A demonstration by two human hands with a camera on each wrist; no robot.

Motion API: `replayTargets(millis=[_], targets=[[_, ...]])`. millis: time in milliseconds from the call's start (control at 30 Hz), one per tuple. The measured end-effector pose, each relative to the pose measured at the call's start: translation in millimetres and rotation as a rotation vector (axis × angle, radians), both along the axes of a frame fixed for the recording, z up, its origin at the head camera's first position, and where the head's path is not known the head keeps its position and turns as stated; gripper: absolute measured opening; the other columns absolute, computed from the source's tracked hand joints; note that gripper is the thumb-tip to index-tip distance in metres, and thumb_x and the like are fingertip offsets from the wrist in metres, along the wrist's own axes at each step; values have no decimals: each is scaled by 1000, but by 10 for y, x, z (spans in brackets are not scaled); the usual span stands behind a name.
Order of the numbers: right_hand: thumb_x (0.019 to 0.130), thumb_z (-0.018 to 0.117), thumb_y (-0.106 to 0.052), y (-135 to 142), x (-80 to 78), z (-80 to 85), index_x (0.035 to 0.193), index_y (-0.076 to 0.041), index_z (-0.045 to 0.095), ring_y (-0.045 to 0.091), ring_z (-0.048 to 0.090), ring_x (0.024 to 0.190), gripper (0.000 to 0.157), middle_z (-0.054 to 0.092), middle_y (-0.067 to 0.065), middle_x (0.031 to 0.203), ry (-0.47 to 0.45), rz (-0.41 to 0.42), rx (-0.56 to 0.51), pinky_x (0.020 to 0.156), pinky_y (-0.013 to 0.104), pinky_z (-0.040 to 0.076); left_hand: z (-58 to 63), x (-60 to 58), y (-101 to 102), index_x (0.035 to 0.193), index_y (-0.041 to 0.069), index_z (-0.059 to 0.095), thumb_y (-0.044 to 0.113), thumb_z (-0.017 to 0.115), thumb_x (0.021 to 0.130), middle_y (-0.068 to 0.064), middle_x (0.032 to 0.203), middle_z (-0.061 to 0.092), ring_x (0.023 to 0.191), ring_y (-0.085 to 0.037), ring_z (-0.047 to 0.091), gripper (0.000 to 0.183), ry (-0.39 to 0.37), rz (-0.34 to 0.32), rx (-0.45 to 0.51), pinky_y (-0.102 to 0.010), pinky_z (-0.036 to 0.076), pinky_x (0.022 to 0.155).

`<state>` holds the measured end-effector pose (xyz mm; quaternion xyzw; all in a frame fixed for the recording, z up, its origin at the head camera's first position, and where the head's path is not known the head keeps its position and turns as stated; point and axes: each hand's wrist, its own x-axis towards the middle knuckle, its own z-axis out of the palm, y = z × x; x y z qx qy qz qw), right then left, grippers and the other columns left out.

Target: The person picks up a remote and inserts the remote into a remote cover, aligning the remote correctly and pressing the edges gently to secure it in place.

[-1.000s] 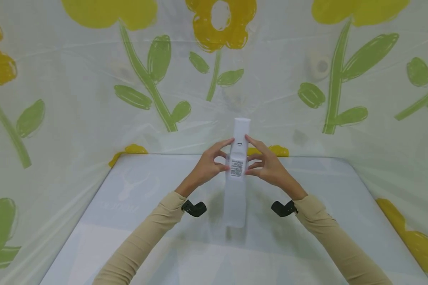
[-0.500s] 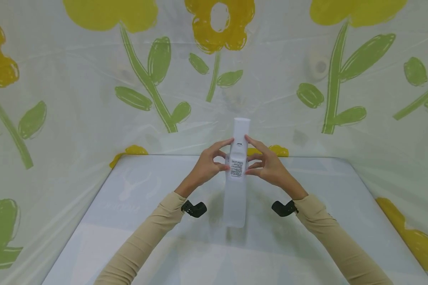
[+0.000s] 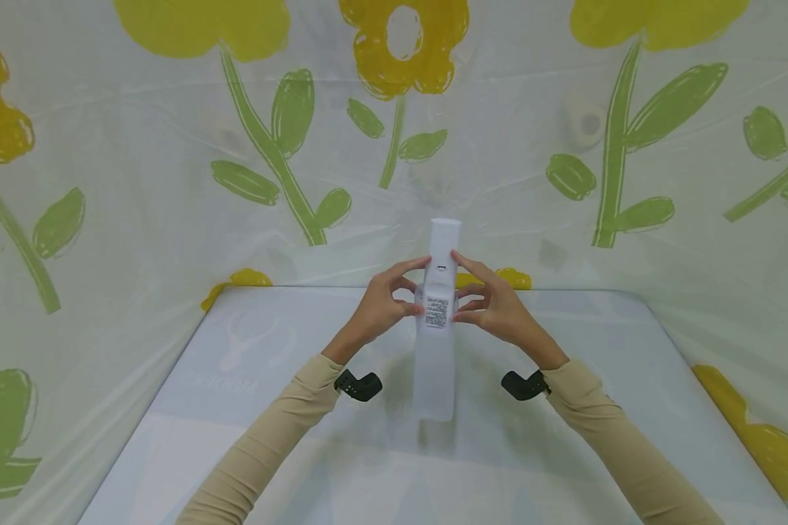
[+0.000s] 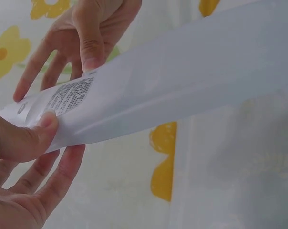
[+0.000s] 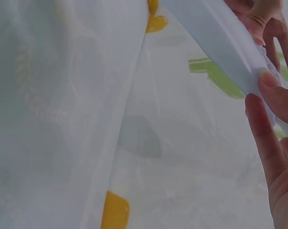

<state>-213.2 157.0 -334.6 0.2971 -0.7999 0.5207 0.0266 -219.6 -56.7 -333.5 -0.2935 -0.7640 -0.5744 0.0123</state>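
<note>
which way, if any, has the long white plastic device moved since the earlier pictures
No, no clear shift either way: the device keeps its place against the pale tabletop's far edge.

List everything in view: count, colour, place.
long object: 1, white, held between both hands
printed label: 1, white with dark print, on the long object
table: 1, pale grey-blue with faint printing, under the hands
floral sheet: apparently 1, whitish with yellow flowers and green leaves, behind and beside the table
wrist devices: 2, black, one at each wrist
sleeves: 2, beige, one on each forearm
left hand: 1, bare, pinching the object's left side
right hand: 1, bare, pinching its right side
</note>
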Motion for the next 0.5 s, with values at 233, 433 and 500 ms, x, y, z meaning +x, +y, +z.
replayTargets(millis=[233,433,500], targets=[[70,67,10,-15,-1,17,138,-11,27,32,57,91,82,28,11,138,16,-5,-6,70,34,52,-5,-27,-17,130,10,42,-8,65,72,-8,129,44,92,-31,53,65,12,13,2,-31,51,66],[69,67,10,-24,-7,3,138,-13,28,32,57,91,82,29,8,138,-2,1,-11,69,33,52,-24,-37,-37,130,10,43,-9,65,71,-8,127,46,90,-32,54,65,7,10,16,-31,51,66],[69,67,10,-23,-13,-3,138,-14,28,32,57,91,82,29,7,138,-11,-1,-12,69,32,52,-32,-40,-38,129,10,44,-10,65,70,-8,126,46,90,-32,54,66,6,6,23,-31,50,66]])
